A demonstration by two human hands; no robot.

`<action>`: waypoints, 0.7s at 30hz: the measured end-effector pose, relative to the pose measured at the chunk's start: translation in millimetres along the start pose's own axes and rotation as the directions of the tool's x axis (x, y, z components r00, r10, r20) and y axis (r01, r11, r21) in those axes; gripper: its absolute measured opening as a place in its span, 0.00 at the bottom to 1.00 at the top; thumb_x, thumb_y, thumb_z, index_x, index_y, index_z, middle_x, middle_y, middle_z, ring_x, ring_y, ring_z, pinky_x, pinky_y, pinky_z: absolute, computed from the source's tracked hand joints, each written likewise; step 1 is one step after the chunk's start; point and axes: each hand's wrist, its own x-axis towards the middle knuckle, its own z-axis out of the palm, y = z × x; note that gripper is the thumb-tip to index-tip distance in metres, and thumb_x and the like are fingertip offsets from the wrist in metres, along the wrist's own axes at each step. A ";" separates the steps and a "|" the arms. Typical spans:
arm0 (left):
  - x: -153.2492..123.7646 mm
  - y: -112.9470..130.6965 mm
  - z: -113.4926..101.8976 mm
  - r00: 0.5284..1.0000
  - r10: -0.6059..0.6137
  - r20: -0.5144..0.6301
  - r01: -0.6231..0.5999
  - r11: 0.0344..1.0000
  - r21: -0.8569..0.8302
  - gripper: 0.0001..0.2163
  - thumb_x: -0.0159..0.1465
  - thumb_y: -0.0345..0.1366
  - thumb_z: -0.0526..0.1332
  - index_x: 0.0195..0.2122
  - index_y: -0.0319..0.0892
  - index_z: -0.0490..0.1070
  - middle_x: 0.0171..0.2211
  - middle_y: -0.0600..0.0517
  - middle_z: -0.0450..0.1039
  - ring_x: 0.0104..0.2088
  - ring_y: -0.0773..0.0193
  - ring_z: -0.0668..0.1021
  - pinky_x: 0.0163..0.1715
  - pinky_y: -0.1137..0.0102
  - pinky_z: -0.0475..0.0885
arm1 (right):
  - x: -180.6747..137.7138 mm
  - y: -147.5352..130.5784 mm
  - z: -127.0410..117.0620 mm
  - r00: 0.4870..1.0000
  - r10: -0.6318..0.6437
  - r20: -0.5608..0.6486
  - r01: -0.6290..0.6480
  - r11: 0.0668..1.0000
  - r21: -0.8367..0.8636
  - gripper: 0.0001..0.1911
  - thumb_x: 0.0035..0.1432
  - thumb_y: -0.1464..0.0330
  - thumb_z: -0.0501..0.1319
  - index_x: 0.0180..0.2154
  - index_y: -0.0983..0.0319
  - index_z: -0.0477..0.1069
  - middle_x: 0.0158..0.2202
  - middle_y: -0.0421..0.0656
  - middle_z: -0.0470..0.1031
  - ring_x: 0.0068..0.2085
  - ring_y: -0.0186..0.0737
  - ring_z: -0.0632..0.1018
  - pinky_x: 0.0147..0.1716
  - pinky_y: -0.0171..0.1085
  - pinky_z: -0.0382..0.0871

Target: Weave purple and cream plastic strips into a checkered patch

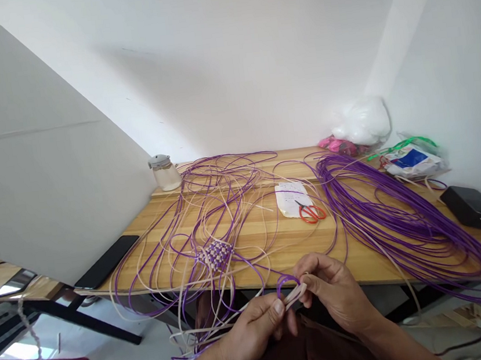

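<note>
Just off the table's front edge, my left hand [262, 322] is closed, thumb on top, around a small bundle of cream and purple weaving strands [295, 293]. Beside it, my right hand [337, 293] pinches the ends of that bundle between thumb and fingers. Purple strands bend in small loops between the hands. To the left, on the table, lies a small checkered woven piece [217, 254] in purple and cream, with long loose strands [225, 199] spreading from it. My fingers partly hide the held ends.
Red-handled scissors [312, 213] lie on a written paper [288, 194]. A large purple coil [372, 216] fills the table's right side, near a black box [474, 207] and plastic bags [363, 123]. A lidded jar [166, 174] and black phone [108, 261] are at left.
</note>
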 end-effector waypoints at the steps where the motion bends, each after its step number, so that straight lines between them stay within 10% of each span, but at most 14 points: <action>1: 0.1 -2.5 0.2 1.000 -0.012 0.008 0.012 1.000 -0.006 0.25 0.67 0.52 0.47 0.29 0.35 0.71 0.20 0.55 0.58 0.23 0.71 0.61 0.25 0.73 0.54 | -0.6 0.0 0.5 1.000 -0.004 0.014 0.004 1.000 0.023 0.10 0.53 0.66 0.67 0.28 0.63 0.69 0.27 0.39 0.70 0.22 0.29 0.70 0.22 0.31 0.65; 21: 0.9 -8.6 2.5 0.998 0.041 -0.051 -0.028 0.972 0.233 0.19 0.68 0.47 0.46 0.29 0.38 0.64 0.22 0.56 0.58 0.23 0.71 0.61 0.26 0.75 0.57 | 1.3 -1.1 1.6 0.988 -0.147 -0.048 0.123 0.935 -0.333 0.15 0.64 0.62 0.56 0.26 0.62 0.65 0.25 0.38 0.64 0.26 0.31 0.65 0.27 0.31 0.61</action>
